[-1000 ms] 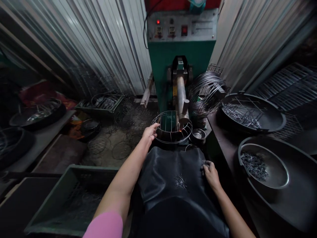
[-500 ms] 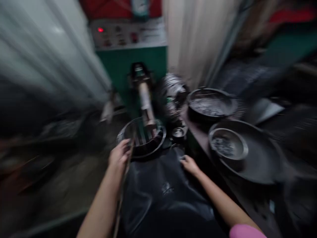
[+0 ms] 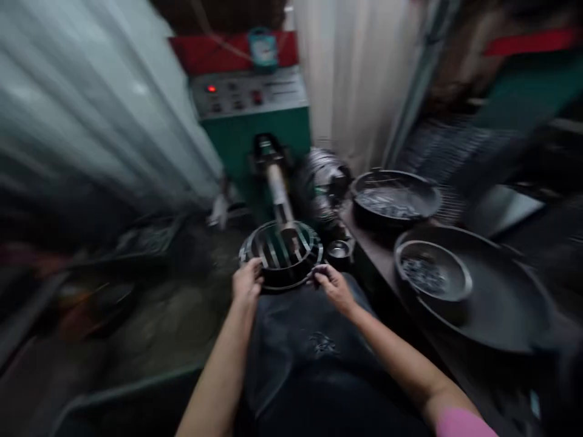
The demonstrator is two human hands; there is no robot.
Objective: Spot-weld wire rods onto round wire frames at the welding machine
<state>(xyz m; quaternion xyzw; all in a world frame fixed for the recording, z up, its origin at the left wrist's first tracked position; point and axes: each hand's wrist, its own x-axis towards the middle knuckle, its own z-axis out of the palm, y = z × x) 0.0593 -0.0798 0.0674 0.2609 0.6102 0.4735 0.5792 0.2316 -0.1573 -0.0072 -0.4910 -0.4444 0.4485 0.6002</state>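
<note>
In front of me, a round metal frame with flat strips across it sits under the rod-like arm of a green machine. My left hand has its fingers curled at the near left of the frame's rim, closed on it. Close to the right side of the rim is my right hand, thumb and fingers pinched together; blur hides what they hold. Below the hands, a black apron covers my lap, with a little heap of small pieces on it.
The green machine has a control panel with a red light. On the bench at right stand a round pan of small pieces and a large pan holding a bowl. A small metal cup stands right of the frame.
My left hand has let go of a long edge, seemingly the apron's, and come to the frame's rim. My right hand has risen from the apron toward the rim. The view has shifted.
</note>
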